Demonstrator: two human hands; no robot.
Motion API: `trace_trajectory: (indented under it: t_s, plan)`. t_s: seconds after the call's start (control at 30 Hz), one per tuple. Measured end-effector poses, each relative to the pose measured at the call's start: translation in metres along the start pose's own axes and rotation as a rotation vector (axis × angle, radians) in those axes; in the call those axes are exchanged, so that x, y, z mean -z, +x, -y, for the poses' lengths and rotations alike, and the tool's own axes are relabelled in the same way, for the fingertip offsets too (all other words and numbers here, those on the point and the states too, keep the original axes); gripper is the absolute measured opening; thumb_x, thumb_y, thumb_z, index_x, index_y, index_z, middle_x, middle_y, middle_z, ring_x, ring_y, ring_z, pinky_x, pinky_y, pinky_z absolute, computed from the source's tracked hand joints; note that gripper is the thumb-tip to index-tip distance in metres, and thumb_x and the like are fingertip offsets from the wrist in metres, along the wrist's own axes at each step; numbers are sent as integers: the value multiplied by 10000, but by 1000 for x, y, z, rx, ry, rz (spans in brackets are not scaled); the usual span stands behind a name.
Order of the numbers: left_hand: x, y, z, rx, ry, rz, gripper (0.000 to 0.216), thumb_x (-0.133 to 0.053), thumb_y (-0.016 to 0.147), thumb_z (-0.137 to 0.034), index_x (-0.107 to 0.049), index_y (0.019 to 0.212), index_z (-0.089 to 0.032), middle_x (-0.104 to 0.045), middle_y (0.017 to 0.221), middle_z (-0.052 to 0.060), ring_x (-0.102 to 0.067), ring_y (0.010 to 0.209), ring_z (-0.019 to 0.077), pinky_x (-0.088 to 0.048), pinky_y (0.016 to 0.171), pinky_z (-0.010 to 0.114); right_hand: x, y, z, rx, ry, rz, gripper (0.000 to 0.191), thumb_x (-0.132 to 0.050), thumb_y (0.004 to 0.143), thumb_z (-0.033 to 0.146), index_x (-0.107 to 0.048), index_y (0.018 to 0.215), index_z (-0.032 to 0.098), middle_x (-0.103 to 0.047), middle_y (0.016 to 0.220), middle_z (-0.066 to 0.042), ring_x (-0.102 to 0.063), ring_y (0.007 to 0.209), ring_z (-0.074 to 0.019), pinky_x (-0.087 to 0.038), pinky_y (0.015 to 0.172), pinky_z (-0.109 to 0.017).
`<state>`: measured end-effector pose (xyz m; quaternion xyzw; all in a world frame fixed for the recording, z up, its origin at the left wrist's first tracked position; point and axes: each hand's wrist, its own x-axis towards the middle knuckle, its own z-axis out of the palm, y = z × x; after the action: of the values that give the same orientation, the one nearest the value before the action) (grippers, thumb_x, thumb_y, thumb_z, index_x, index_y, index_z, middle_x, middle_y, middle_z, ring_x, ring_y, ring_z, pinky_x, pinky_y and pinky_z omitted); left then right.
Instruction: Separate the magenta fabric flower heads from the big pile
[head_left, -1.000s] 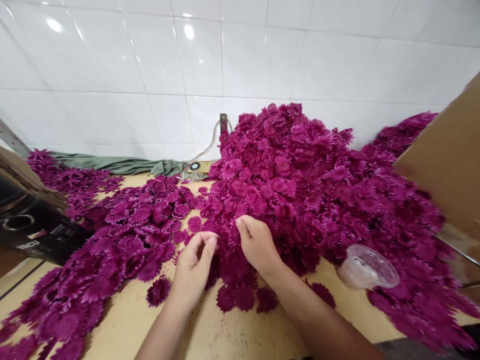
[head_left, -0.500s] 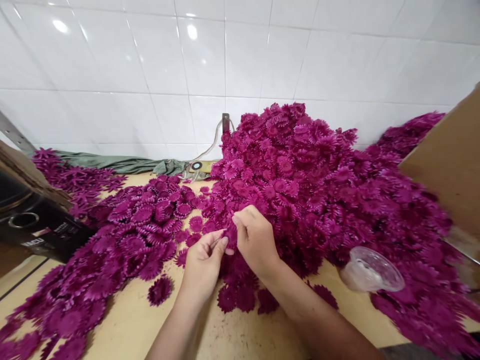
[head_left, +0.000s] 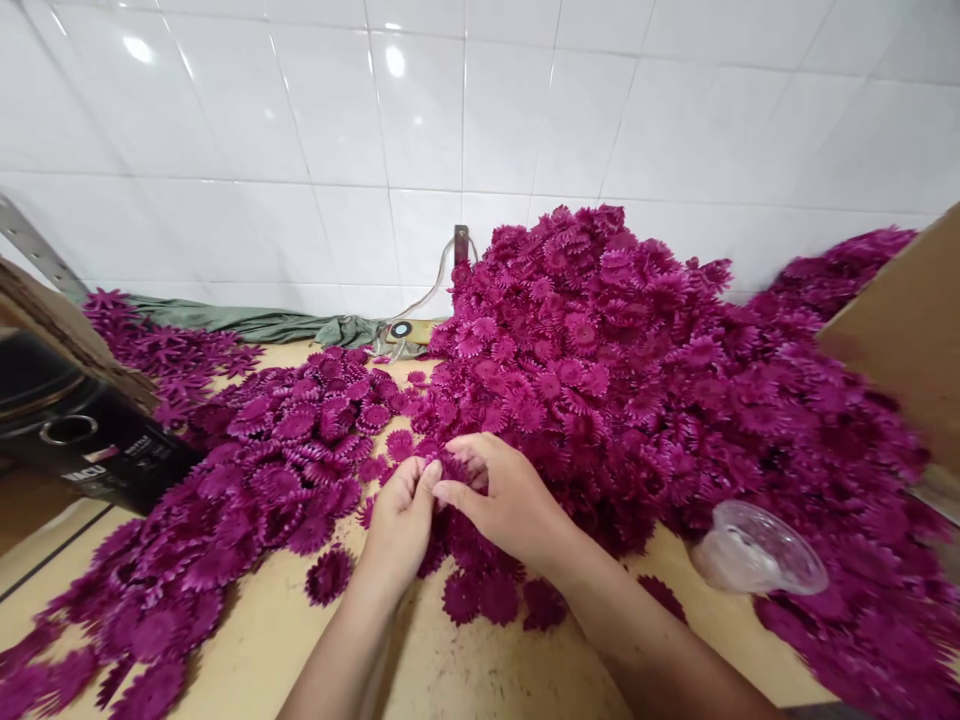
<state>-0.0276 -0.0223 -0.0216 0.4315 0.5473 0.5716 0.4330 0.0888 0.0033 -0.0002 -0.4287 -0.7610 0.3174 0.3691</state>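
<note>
A tall heap of magenta fabric flower petals (head_left: 600, 350) rises against the tiled wall on a tan table (head_left: 465, 670). At its near foot my left hand (head_left: 401, 525) and my right hand (head_left: 502, 495) meet, fingertips pinched together on one magenta petal piece (head_left: 450, 468) between them. A flatter spread of the same petals (head_left: 247, 490) lies to the left of my left hand. A few single petals (head_left: 480, 595) rest on the table just under my wrists.
A clear plastic cup (head_left: 757, 560) lies on its side at the right. A cardboard flap (head_left: 907, 330) stands at the far right. A black box (head_left: 82, 440) sits at the left. Green cloth (head_left: 255, 325) and a cable run along the wall.
My right hand came down off the heap toward my left hand. Both hands closed together on a petal piece. The view shifted slightly.
</note>
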Motion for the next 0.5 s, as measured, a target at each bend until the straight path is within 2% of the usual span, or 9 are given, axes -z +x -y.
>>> trace_trajectory:
  t_s: [0.1,0.17,0.33,0.5]
  plan:
    - [1,0,4,-15,22,2,423,-574,616,-564,-408,510,-189,-361,474,-78,-339,460,78,-316,460,204,-6,0,-2,-89,196,94,139,-595,673,160,-563,807,177,-585,760,-2,-562,680,-118,-474,648,-255]
    - [1,0,7,-1,36,19,423,-552,631,-576,-430,521,-186,-392,479,-67,-350,464,83,-317,468,210,-4,4,-4,-102,232,105,88,-572,667,114,-546,726,175,-560,688,20,-554,623,-103,-462,616,-236]
    - [-1,-3,3,-23,94,33,356,-554,641,-524,-479,568,-184,-433,515,-47,-370,488,98,-306,483,217,-3,10,-9,-65,34,-98,82,-508,691,120,-499,647,188,-514,627,25,-517,572,-109,-417,568,-236]
    - [-4,-7,-10,-108,116,0,295,-555,648,-454,-426,557,-205,-369,499,-68,-324,470,92,-293,474,212,-4,22,-9,-18,28,-235,76,-454,733,200,-444,658,208,-488,546,37,-506,518,-120,-394,516,-235]
